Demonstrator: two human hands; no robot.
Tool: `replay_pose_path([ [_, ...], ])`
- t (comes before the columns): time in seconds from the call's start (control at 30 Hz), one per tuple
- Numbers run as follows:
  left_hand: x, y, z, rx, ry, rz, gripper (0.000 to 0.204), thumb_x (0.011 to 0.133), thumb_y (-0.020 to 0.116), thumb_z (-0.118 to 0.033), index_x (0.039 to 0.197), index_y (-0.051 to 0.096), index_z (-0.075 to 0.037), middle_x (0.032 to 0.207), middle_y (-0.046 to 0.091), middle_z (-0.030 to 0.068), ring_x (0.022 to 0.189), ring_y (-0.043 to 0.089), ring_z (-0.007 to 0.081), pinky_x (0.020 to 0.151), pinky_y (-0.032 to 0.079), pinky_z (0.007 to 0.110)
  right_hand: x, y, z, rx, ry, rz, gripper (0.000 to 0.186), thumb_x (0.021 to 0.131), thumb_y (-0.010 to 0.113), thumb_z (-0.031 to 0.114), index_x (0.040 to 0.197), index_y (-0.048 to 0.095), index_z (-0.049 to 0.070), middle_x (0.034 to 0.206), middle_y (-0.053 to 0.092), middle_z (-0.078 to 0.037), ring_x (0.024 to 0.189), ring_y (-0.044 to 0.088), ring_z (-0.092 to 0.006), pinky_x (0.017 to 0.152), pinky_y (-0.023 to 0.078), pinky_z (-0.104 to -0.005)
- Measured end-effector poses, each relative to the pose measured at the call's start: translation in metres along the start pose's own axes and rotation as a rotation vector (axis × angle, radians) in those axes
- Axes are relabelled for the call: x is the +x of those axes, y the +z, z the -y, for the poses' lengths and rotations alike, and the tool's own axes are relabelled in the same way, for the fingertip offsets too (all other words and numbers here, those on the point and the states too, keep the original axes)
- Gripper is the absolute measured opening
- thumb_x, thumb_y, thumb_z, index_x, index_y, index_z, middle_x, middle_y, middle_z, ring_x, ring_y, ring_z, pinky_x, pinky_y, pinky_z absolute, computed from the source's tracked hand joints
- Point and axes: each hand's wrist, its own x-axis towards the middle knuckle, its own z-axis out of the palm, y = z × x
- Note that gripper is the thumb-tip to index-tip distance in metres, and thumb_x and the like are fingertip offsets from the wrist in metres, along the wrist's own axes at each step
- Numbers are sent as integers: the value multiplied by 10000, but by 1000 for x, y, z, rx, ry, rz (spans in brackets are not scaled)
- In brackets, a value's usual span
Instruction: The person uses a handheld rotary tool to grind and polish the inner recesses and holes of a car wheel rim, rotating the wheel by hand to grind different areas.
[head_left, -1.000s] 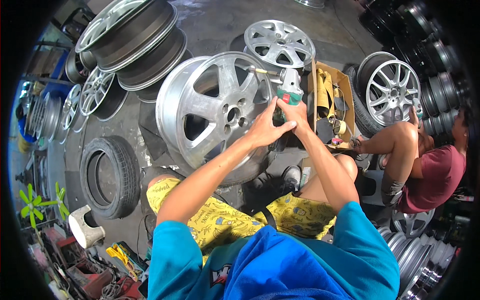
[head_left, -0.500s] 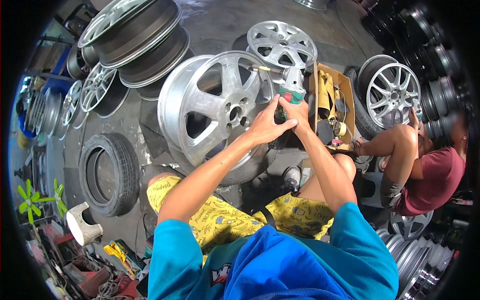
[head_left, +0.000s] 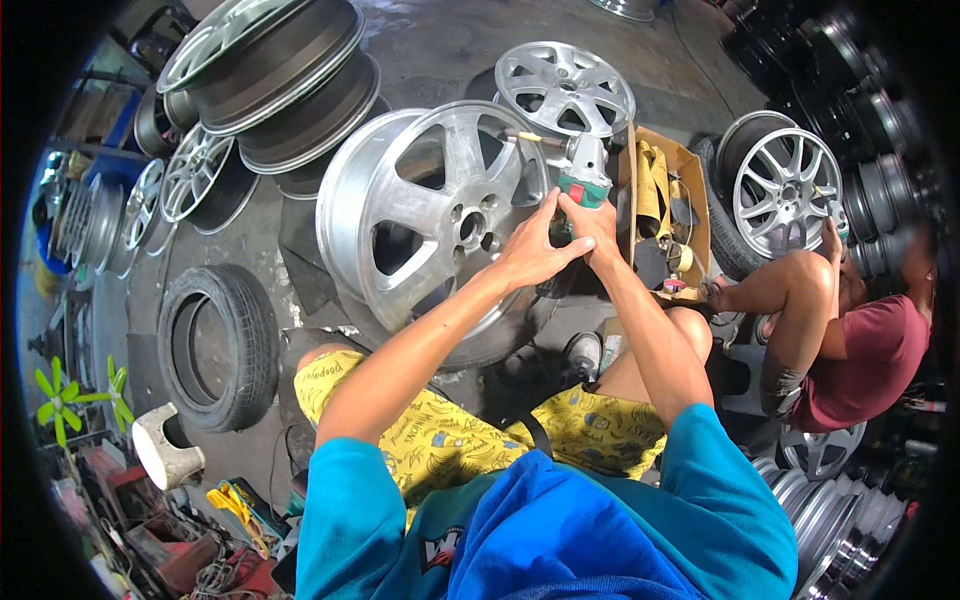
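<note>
Big silver wheel (head_left: pixel 440 215) right ahead of you, face tipped your way, dark tyre (head_left: pixel 490 350) just beneath. Follow its curves, light even passes, no digging in. Green grinder (head_left: pixel 585 190) at wheel's right edge: steady it two-handed, wrists firm. Left hand (head_left: pixel 530 245) and right hand (head_left: pixel 595 225) meeting on its body, arms stretched forward. Fingers curled close round it, undersides hidden; left thumb jutting toward right wrist. Thin shaft (head_left: pixel 535 139) pointing left over rim, contact can't be told.
</note>
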Motion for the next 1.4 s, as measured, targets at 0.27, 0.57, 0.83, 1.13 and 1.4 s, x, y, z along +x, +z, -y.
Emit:
replay_pose_path([
  [0.27,-8,11,3,36,53,-27,1193,809,767,-601,1592,145,48,1542,366,348,1427,416,431,1144,379,451,-17,-14,19,-14,40,94,313,800,796,239,995,722,6,905,721,-26,785,627,-103,710,512,-309],
  [0.57,-6,9,2,8,38,-43,1154,817,767,-529,1561,158,108,1513,393,364,1420,420,442,1174,351,446,-10,-9,10,-71,-26,62,369,792,810,235,1049,706,-9,943,734,-51,813,647,-123,742,529,-320],
  [0.83,-6,8,7,6,-6,-36,1191,814,780,-562,1580,131,80,1530,374,360,1439,399,427,1175,345,447,-5,0,5,-70,-58,55,421,748,837,290,1034,721,3,924,751,-73,810,684,-141,754,551,-326],
  [1.13,4,2,-1,36,-2,7,1179,810,756,-580,1584,145,67,1529,383,347,1432,405,435,1175,345,447,2,-6,2,-15,-10,-12,383,735,837,311,960,737,17,897,759,-73,779,703,-142,726,553,-320],
  [1.4,-8,12,-5,77,58,11,1147,822,767,-534,1572,163,90,1489,432,354,1372,480,434,1139,394,440,-15,-23,7,144,132,136,339,805,804,246,1040,734,11,950,742,-45,815,678,-124,723,539,-311],
])
